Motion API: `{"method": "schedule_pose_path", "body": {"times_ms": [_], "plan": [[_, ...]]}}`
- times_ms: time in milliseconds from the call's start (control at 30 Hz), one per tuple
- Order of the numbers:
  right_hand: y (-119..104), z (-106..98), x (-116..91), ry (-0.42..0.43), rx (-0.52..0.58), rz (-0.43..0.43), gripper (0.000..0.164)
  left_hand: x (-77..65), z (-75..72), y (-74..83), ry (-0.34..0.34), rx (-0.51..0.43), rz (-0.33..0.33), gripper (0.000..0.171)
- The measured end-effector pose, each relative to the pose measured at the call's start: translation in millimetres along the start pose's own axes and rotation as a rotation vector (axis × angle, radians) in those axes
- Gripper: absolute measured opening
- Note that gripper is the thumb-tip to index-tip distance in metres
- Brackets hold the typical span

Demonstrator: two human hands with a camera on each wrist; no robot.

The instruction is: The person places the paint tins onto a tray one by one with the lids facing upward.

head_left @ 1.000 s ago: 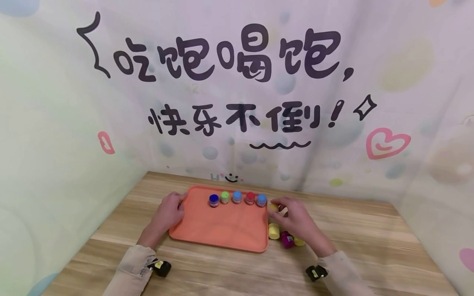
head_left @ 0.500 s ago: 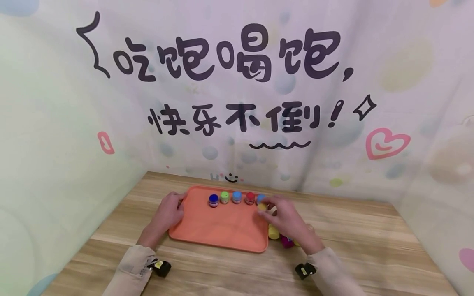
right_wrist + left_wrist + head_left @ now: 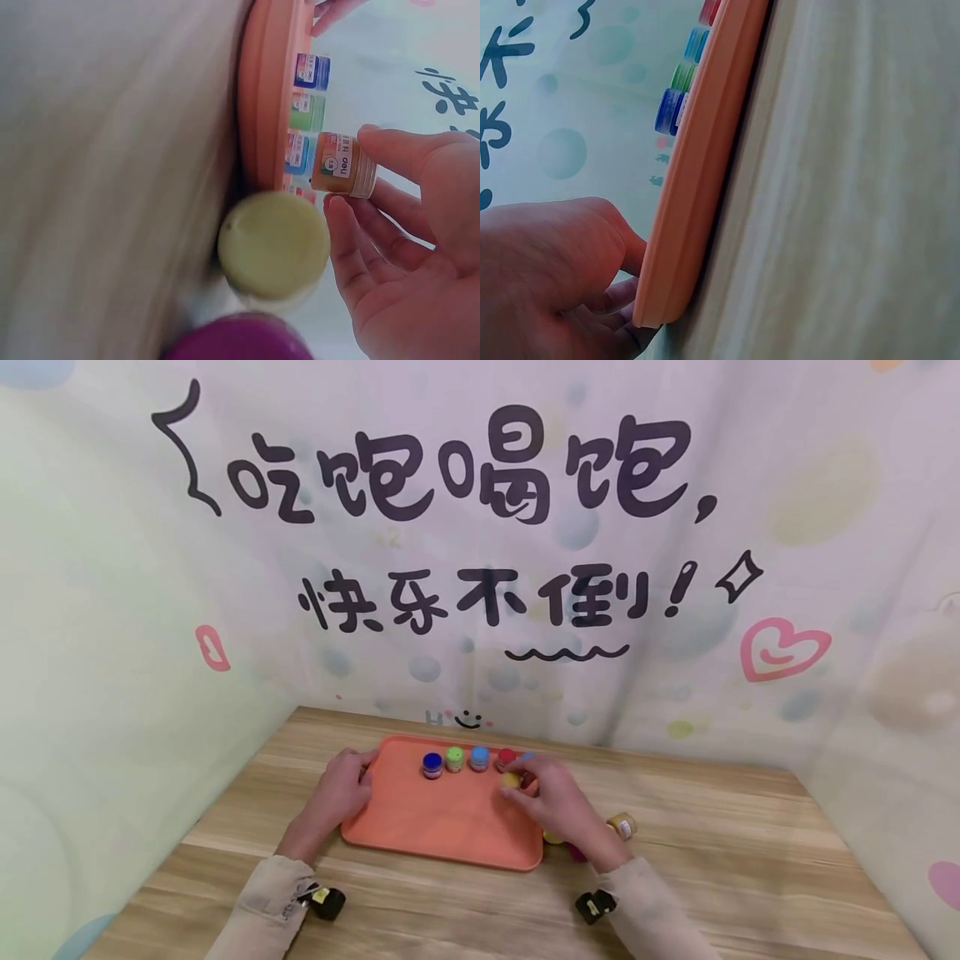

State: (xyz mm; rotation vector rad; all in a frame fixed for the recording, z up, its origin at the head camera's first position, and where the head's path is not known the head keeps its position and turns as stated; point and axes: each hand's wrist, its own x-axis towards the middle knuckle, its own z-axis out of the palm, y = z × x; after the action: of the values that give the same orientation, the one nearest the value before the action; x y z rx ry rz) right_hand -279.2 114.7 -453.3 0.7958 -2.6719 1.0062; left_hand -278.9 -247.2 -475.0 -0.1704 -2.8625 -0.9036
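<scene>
Wood-grain bench (image 3: 450, 914) spreads nearest, with a purple jar (image 3: 240, 343), a yellow jar (image 3: 274, 244) and a gold jar (image 3: 622, 827) near the right edge of the tray (image 3: 435, 822). The left grip (image 3: 345, 787) grasps the tray's left edge; the right grip (image 3: 557, 792) pinches an ochre jar (image 3: 334, 165) over it near the far right corner, before a row of small jars (image 3: 479, 760). Lettered cloth (image 3: 420, 693) hangs beyond.

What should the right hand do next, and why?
Perhaps lower the yellow-brown jar onto the orange tray. The right hand pinches it above bare tray surface near the lined-up jars, and the left hand holds the tray's edge.
</scene>
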Motion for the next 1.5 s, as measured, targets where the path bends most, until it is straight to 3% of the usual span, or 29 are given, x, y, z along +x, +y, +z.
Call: {"method": "schedule_pose_path", "body": {"times_ms": [467,867,1500], "plan": [[-11,18,11,-0.036,0.034,0.009,0.029,-0.6,-1.0,-0.3,-0.004,0.006,0.007,0.048],[-19,32,27,-0.115,0.055,-0.01,0.034,-1.2,-2.8,2.5,-0.007,0.008,0.011,0.048],[-26,50,45,-0.135,-0.032,-0.032,0.026,-0.6,-1.2,0.5,-0.005,0.006,0.006,0.048]]}}
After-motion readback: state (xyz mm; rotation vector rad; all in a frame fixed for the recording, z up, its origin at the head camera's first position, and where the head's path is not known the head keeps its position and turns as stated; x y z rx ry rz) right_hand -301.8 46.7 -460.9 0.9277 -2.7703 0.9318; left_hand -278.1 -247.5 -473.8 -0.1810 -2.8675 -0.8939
